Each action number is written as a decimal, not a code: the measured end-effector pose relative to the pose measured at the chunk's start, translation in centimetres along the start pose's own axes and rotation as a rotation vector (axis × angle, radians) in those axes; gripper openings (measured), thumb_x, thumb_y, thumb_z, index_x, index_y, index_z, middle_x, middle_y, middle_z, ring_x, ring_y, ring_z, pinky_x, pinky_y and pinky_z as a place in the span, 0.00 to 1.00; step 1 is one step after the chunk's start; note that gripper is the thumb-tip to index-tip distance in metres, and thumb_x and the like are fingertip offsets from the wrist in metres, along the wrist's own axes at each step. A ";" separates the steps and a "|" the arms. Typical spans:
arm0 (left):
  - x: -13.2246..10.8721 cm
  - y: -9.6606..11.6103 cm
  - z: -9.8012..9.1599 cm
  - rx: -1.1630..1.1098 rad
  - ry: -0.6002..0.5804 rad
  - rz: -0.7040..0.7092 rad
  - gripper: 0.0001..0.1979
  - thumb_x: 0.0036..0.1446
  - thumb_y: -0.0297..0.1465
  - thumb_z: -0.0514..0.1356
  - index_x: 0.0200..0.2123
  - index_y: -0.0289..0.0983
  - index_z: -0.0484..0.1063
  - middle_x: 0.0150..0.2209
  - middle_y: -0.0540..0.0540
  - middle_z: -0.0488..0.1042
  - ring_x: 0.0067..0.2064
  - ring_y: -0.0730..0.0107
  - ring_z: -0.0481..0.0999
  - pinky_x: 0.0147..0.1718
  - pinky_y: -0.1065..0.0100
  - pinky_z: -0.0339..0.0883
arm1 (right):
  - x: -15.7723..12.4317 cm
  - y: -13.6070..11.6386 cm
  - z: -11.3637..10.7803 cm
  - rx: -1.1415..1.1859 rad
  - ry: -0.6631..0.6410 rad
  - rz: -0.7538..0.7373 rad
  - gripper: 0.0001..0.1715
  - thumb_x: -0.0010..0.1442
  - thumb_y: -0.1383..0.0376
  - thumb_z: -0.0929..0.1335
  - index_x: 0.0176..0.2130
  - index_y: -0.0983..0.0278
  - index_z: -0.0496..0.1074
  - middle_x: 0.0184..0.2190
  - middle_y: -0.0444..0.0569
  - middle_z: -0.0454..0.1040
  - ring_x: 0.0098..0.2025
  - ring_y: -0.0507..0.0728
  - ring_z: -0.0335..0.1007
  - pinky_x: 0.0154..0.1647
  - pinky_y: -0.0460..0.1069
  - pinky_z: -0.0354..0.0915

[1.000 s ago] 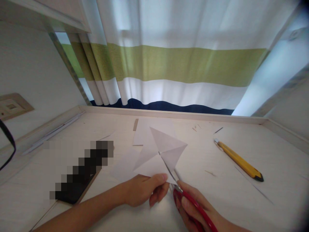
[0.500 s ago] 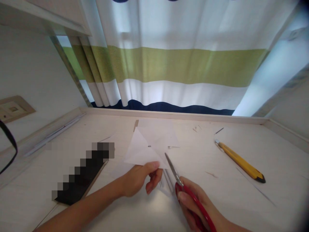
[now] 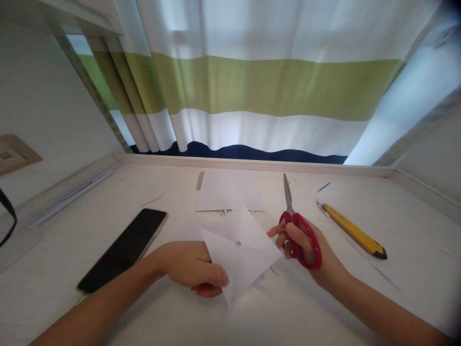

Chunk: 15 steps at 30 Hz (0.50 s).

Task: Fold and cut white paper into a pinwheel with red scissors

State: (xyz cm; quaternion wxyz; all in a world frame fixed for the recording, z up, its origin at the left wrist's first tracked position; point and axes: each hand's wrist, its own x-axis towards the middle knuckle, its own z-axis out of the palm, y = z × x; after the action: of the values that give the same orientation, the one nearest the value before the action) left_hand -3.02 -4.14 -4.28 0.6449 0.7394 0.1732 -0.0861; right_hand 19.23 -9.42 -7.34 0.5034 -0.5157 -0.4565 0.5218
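My left hand (image 3: 192, 266) pinches a piece of white paper (image 3: 250, 254) by its near left edge, thumb on top. The paper has slits toward a small dark mark at its middle, and its pointed flaps spread like a pinwheel. In my right hand (image 3: 326, 257) is a pair of red-handled scissors (image 3: 287, 194), blades together and pointing away from me. The fingertips of that hand are by the paper's right corner; whether they touch it I cannot tell. Behind the held paper, another white sheet (image 3: 230, 190) lies flat on the desk.
A black phone (image 3: 124, 250) lies at the left. To the right rests a yellow utility knife (image 3: 351, 229), with thin paper strips around it. The white desk (image 3: 144, 322) has a raised rim (image 3: 306, 166) at the back, in front of a striped curtain (image 3: 270, 86).
The paper has come nearer to me and turned, with its flaps spread apart. My right hand has moved up and right, and the scissors now point more straight away.
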 end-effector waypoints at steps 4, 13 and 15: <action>0.1 0.2 0.1 -0.008 -0.051 -0.025 0.16 0.47 0.29 0.46 0.10 0.37 0.52 0.11 0.53 0.53 0.14 0.79 0.51 0.15 0.75 0.48 | -0.3 -0.2 0.1 -0.081 -0.166 0.110 0.14 0.48 0.58 0.67 0.28 0.65 0.60 0.21 0.41 0.67 0.17 0.46 0.59 0.15 0.42 0.54; 0.2 -0.6 -1.2 0.026 -0.078 -0.029 0.19 0.50 0.39 0.46 0.11 0.38 0.54 0.12 0.52 0.54 0.15 0.77 0.52 0.15 0.73 0.47 | -0.9 -0.8 0.7 -0.051 -0.159 0.176 0.14 0.45 0.66 0.70 0.27 0.64 0.59 0.19 0.37 0.64 0.17 0.45 0.60 0.17 0.41 0.55; 0.2 -0.9 -1.6 0.091 -0.103 0.014 0.22 0.50 0.44 0.46 0.12 0.38 0.54 0.12 0.52 0.55 0.16 0.76 0.54 0.17 0.72 0.48 | -0.9 -1.2 0.8 -0.029 -0.126 0.184 0.13 0.45 0.67 0.70 0.27 0.64 0.59 0.19 0.36 0.63 0.18 0.45 0.61 0.17 0.41 0.56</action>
State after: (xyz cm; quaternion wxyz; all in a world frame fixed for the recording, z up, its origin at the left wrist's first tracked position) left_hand -3.33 -2.44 -4.88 0.6194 0.7636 0.1304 -0.1275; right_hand 18.51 -10.23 -5.99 0.4163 -0.5289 -0.4455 0.5903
